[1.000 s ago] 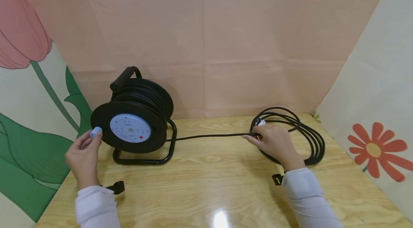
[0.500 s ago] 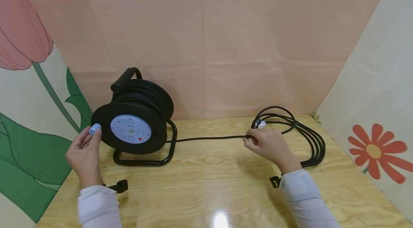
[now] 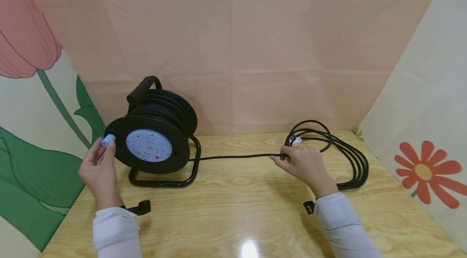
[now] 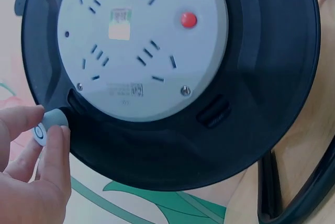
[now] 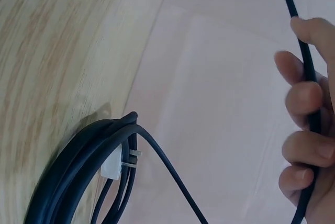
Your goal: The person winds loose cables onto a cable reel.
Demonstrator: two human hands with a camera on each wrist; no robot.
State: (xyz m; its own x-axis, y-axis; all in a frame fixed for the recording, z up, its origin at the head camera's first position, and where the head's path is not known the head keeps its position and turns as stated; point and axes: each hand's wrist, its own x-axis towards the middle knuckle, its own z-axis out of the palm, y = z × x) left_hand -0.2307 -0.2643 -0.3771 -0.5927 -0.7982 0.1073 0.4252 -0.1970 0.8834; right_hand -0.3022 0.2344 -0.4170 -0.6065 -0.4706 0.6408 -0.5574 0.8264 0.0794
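On the left of the table stands a black cable reel (image 3: 162, 106) with a pale blue socket disc (image 3: 148, 145) on its face. My left hand (image 3: 99, 175) pinches the light blue winding knob (image 4: 55, 121) at the reel's rim between thumb and fingers. A single black cable (image 3: 237, 156) runs from the reel to my right hand (image 3: 308, 166). In the right wrist view, that hand's fingers (image 5: 306, 145) curl loosely round the cable. Beyond it lies a loose coil of cable (image 3: 359, 168), with a white plug (image 3: 295, 140) partly showing behind the hand.
The reel rests on a black tube frame (image 3: 160, 183) and has a black carrying handle (image 3: 140, 87) on top. Underneath is a wood-grain table (image 3: 219, 209). A pink sheet (image 3: 233, 47) hangs behind it, with flower-printed panels (image 3: 423, 170) on both sides.
My left hand and the knob have shifted slightly up and right, and the red button on the disc has turned slightly. My right hand has moved a little left with the cable.
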